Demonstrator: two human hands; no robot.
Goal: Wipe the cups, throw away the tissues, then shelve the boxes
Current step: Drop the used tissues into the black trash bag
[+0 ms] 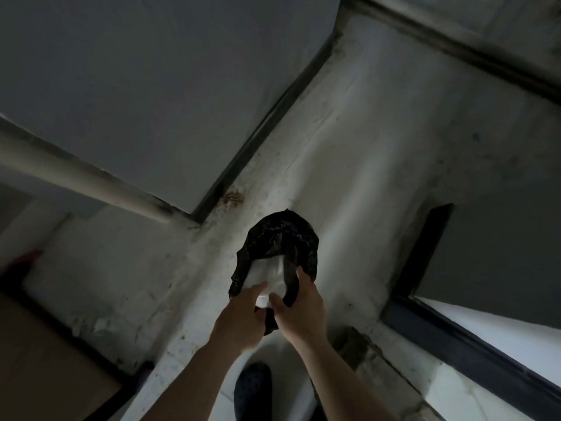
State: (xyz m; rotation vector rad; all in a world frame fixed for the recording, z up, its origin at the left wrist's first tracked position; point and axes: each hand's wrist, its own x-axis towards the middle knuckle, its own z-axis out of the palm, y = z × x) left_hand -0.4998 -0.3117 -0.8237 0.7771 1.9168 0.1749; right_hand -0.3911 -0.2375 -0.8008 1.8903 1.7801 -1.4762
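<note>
A black plastic rubbish bag (pixel 282 238) sits on the pale, stained concrete floor in a dim room. White tissue (pixel 271 276) fills its open mouth. My left hand (pixel 243 314) reaches into the mouth from the lower left, fingers closed on the white tissue near a bright scrap (pixel 263 300). My right hand (pixel 299 308) grips the bag's black rim on the right side, holding the mouth apart. No cups or boxes show here.
A pale pipe (pixel 76 174) runs along the floor at left beside a dark-edged grey panel (pixel 151 86). A cardboard surface (pixel 39 360) lies at bottom left, a dark-framed wall (pixel 501 253) at right. My dark shoe (pixel 253 387) stands below the hands.
</note>
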